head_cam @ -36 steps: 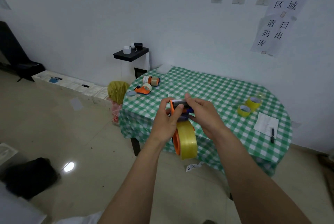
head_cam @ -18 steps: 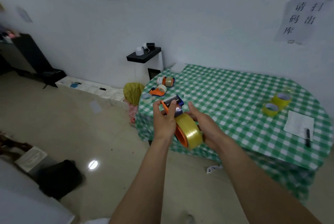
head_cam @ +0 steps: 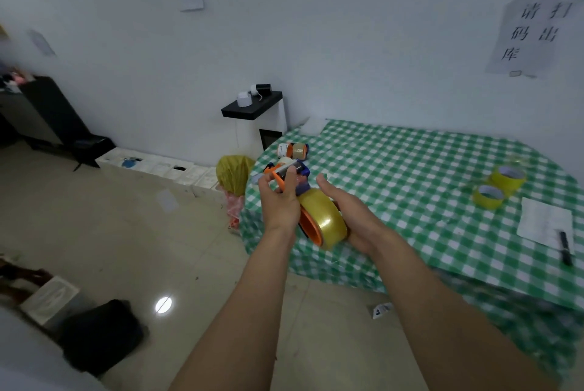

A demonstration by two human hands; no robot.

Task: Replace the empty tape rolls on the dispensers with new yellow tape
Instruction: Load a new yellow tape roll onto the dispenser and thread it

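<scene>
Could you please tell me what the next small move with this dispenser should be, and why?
Probably draw the tape's free end forward to the cutter end. The yellow tape roll already sits on the orange dispenser; the left hand grips its front end while the right hand lies open against the roll, free to thread. The tape end itself is not visible.

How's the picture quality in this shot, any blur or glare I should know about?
Head view: motion blur smears the wall sign and the near corner of the table; head view: one round lamp reflection glares on the glossy floor; head view: light is dim and bluish, yet the tape roll and the dispenser in the left hand are readable.
</scene>
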